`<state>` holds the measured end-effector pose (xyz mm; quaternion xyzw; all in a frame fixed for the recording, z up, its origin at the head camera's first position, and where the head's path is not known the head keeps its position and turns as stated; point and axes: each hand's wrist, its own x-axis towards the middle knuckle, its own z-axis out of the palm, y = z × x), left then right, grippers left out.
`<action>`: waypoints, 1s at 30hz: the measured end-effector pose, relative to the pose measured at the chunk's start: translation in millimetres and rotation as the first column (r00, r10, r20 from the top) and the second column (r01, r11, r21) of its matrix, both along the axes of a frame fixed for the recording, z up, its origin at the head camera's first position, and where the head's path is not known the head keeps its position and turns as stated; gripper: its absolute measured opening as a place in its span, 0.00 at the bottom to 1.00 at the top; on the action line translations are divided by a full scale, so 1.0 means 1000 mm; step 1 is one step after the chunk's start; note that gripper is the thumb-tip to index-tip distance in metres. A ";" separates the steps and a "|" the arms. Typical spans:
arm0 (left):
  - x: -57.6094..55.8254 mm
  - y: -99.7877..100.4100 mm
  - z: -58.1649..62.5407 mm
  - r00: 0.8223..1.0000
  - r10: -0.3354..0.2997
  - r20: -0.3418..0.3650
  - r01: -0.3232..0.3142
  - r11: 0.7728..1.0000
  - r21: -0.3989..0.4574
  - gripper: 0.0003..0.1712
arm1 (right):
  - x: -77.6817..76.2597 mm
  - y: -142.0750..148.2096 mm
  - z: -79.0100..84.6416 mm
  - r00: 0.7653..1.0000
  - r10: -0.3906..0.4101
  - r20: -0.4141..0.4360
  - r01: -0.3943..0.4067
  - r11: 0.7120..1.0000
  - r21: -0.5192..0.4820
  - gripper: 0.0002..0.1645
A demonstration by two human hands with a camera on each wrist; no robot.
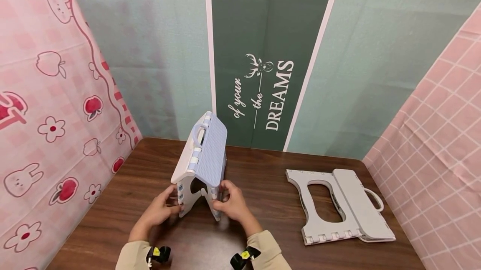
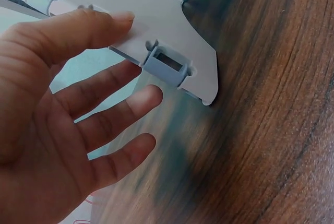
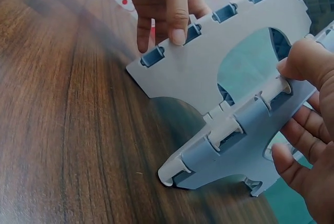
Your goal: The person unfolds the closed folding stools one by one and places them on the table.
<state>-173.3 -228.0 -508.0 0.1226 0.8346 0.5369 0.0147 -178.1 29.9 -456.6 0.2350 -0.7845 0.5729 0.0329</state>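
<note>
A half-folded blue and white folding stool (image 1: 212,149) stands on the table, its two top halves sloping like a roof and its handle at the ridge. My left hand (image 1: 159,209) pinches the left leg panel; in the left wrist view the thumb lies on the white panel (image 2: 172,36), the index fingertip goes behind it and the other fingers are apart from it. On the other side, my right hand (image 1: 234,203) grips the right leg panel. The right wrist view shows its thumb on the hinged edge of the blue panel (image 3: 235,145), fingers behind.
A grey folding stool (image 1: 362,203) lies folded flat at the right of the brown wooden table (image 1: 259,186). Behind hangs a green curtain with lettering (image 1: 270,94). Pink patterned cloths border the table left and right.
</note>
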 end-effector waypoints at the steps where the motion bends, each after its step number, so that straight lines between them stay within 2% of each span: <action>1: 0.000 0.000 0.001 1.000 -0.005 0.002 0.005 1.000 0.001 0.29 | 0.000 0.001 -0.001 1.000 0.002 -0.002 -0.002 1.000 0.001 0.18; 7: 0.002 -0.003 0.001 1.000 -0.019 -0.001 0.019 0.999 0.027 0.30 | -0.002 0.004 -0.003 1.000 0.008 -0.017 -0.007 1.000 0.017 0.18; 17: 0.000 -0.008 0.003 0.999 -0.048 0.020 0.048 0.999 -0.010 0.32 | -0.002 0.007 -0.004 0.999 0.003 -0.039 -0.002 1.000 0.022 0.18; 24: -0.002 -0.011 0.004 0.999 -0.044 0.028 0.045 0.999 -0.002 0.32 | -0.005 0.011 -0.004 1.000 0.021 -0.007 -0.021 0.999 0.044 0.17; 30: -0.003 -0.013 0.005 0.997 -0.079 0.021 0.078 0.996 0.037 0.31 | -0.008 0.014 -0.004 0.999 0.033 0.022 -0.035 0.998 0.054 0.17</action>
